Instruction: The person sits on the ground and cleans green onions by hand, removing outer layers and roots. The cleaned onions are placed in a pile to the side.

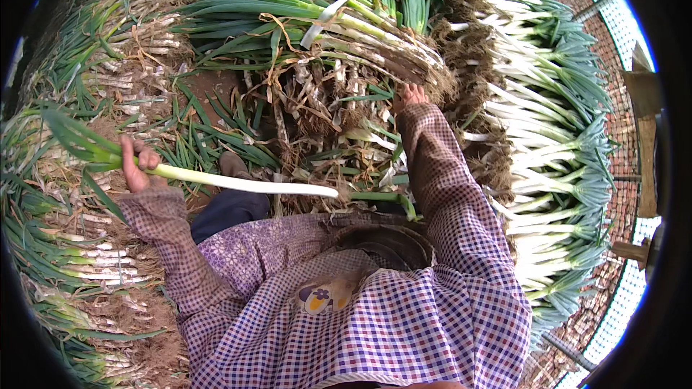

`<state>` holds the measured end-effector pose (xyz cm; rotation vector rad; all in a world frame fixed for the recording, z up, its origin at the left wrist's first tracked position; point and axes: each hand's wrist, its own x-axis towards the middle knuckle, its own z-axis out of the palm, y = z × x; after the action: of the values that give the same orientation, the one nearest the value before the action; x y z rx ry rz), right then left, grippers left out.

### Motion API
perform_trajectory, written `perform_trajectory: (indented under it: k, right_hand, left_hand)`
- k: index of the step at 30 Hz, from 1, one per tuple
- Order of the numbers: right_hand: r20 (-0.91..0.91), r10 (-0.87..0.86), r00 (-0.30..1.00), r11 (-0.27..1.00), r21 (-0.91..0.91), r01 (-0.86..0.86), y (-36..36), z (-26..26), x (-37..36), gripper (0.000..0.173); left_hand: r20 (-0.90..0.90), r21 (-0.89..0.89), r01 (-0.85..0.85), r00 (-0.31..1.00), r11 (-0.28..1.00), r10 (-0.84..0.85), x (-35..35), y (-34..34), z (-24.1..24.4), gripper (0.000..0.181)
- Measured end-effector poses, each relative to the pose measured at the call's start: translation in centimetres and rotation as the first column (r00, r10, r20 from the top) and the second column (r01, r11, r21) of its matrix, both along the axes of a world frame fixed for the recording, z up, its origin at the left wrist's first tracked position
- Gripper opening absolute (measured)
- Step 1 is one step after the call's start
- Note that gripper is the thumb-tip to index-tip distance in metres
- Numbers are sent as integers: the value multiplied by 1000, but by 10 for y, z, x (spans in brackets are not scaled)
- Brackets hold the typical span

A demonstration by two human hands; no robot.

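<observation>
My left hand is closed around the green upper part of a peeled green onion, whose white shaft points right across my lap and ends in small roots. My right hand reaches forward to the root end of a bundle of unpeeled, soil-stained green onions; its fingertips are by the lower stalks, and whether they grip one cannot be told. A pale strip lies across that bundle. Below it, a heap of dry outer leaves and roots lies before me.
At the right, a long row of clean white-stemmed green onions lies with roots inward. Many unpeeled bundles cover the left side. Loose green leaves litter the ground by my shoe. A mesh wall with wooden posts stands at far right.
</observation>
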<state>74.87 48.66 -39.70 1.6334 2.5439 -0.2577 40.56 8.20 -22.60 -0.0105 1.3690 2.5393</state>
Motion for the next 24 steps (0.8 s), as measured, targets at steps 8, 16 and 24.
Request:
perform_trajectory:
  k: [8,16,24]
  right_hand:
    - [17,73,997,967,-247,-66,30,-36,-58,54]
    - [-284,-71,956,808,-579,-112,-89,33,-52,36]
    - [-551,-363,751,676,-710,-194,-195,110,29,43]
  left_hand:
    - [39,-192,145,989,971,-140,34,43,-4,11]
    - [156,-438,276,961,855,-230,67,86,-17,27]
    - [437,-628,513,855,584,-281,108,124,-70,29]
